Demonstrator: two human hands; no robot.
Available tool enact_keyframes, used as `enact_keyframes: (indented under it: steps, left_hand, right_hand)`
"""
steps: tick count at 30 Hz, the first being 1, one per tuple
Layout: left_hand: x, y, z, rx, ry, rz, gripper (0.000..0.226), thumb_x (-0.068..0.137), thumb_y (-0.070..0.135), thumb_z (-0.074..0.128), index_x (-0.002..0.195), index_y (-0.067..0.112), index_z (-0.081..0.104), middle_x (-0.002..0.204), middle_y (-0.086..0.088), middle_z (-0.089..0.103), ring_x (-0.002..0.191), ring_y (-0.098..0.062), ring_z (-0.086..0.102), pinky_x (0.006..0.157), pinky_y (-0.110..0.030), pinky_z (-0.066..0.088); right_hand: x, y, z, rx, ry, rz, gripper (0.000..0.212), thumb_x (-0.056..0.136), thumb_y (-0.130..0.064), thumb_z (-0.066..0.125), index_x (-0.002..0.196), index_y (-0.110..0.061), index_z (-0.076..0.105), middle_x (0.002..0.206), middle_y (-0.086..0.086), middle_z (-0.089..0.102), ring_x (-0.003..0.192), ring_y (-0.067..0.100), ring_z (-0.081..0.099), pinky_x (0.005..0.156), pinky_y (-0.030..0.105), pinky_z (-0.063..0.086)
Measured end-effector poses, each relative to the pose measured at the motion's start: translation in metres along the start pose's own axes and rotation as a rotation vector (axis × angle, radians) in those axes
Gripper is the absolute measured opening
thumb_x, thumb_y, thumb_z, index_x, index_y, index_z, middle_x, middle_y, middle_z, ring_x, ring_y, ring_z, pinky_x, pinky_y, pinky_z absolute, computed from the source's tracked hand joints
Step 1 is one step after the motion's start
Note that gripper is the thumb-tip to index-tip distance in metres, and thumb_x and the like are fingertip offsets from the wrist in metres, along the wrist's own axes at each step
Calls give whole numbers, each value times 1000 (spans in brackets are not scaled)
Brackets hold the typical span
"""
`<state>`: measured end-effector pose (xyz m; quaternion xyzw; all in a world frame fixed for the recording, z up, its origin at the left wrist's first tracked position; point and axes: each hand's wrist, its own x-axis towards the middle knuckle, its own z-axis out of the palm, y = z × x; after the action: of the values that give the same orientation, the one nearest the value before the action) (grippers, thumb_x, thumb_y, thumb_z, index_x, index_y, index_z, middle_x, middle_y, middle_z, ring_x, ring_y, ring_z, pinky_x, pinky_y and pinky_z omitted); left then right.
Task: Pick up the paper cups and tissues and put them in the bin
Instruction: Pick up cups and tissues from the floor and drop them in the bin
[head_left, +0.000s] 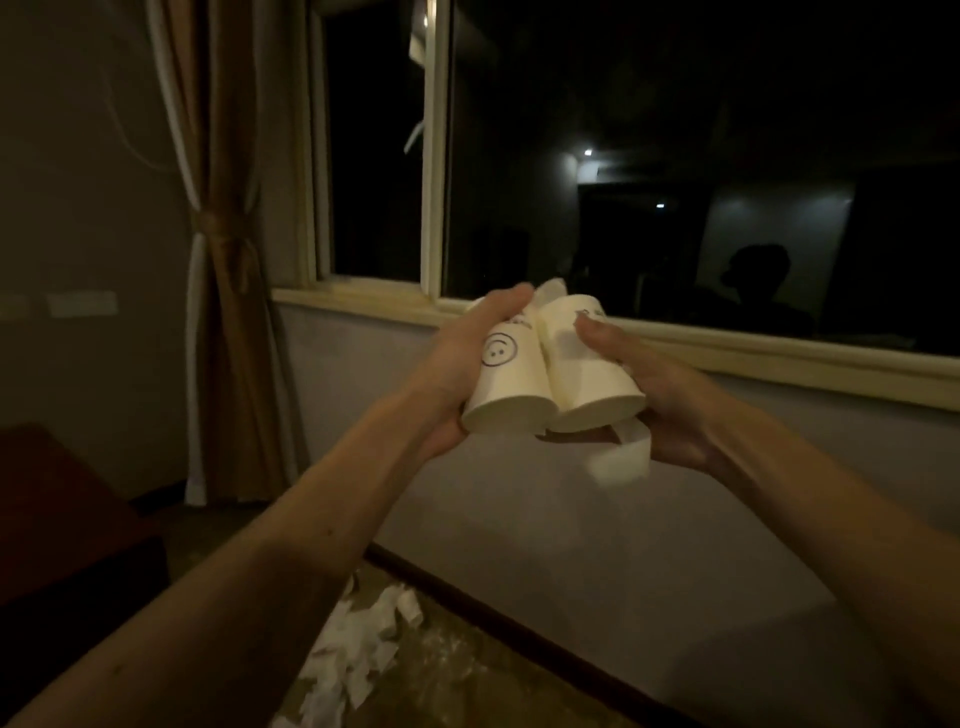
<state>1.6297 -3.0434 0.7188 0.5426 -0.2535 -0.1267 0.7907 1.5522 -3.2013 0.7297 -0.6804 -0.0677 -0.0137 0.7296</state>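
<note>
Left hand (464, 358) wraps one cup (506, 387), right hand (672, 408) clamps the other cup (587, 376) with a tissue (621, 462) trailing beneath, all held up before the window (434, 156). Light, thin-walled stuff, I'd say: grip the sides gently or they crush. More tissues (358, 644) lie on the floor (467, 670).

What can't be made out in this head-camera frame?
- Where the bin is: outside the head view.
- Print on the right cup: mostly under the right hand.
- Text above the smiley on the left cup: blurred, partly under the left hand.
- The floor tissues: dim, cut off by the bottom edge.
- The hanging tissue: upper end hidden behind the cups.
</note>
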Motion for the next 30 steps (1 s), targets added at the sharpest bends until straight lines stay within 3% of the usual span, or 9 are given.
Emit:
enact_keyframes:
  steps: [5,9,14,17,20,22,24,26,30]
  left_hand:
    - [-2,-1,67,89,25,95,73,60,61,76,119,19,67,106,-16,74,100,-36,71,92,-59,54]
    - [9,-25,120,178,19,80,79,64,72,73,121,20,58,102,-9,75,91,-28,74,84,-54,59]
    - [32,-95,181,263,-96,-84,69,72,72,69,109,13,69,89,-5,78,82,-23,75,76,-43,62]
    - [42,-163,214,287,-197,-213,67,74,71,69,103,11,73,91,-8,78,86,-26,75,82,-49,60]
    - [45,-247,242,286,-304,-398,85,62,85,64,111,16,72,101,-12,76,95,-30,73,90,-54,56]
    - [45,-302,252,262,-359,-551,77,74,79,56,110,13,71,100,-15,75,95,-32,72,88,-48,57]
    - [45,-353,253,212,-373,-699,55,91,59,48,95,7,67,83,-16,71,79,-30,69,71,-39,55]
    - [44,-400,247,181,-381,-824,37,93,39,42,89,7,60,72,-13,64,67,-24,62,57,-30,50]
    - [41,-480,230,309,-454,-1055,26,92,27,44,97,8,60,82,-16,65,71,-26,62,58,-29,50]
  right_hand:
    - [-39,-8,-32,15,67,-104,76,52,-47,87,118,-16,64,111,14,73,99,30,71,80,50,59]
    - [-75,-5,-76,-23,205,-156,54,70,-33,69,119,-13,64,106,13,75,92,28,73,71,42,62]
    - [-126,27,-148,-6,460,-124,50,63,-24,73,110,-11,62,85,11,77,66,22,74,49,30,58]
    - [-152,73,-195,-19,632,-13,80,52,-30,84,123,-7,57,97,15,76,82,29,75,63,39,60]
    - [-175,130,-234,33,737,57,63,61,-24,83,117,-3,63,98,17,75,90,34,72,84,52,57]
    - [-189,173,-255,70,792,148,51,71,-22,81,116,-6,65,101,16,75,95,35,72,92,55,54]
    - [-198,218,-276,121,831,240,47,76,-25,81,117,-10,65,104,13,75,98,32,72,93,54,54]
    - [-203,264,-292,147,882,358,49,73,-29,84,116,-12,67,102,12,76,95,30,73,88,52,57]
    - [-201,354,-314,188,964,612,49,68,-32,88,109,-15,67,95,8,77,83,25,75,68,41,61]
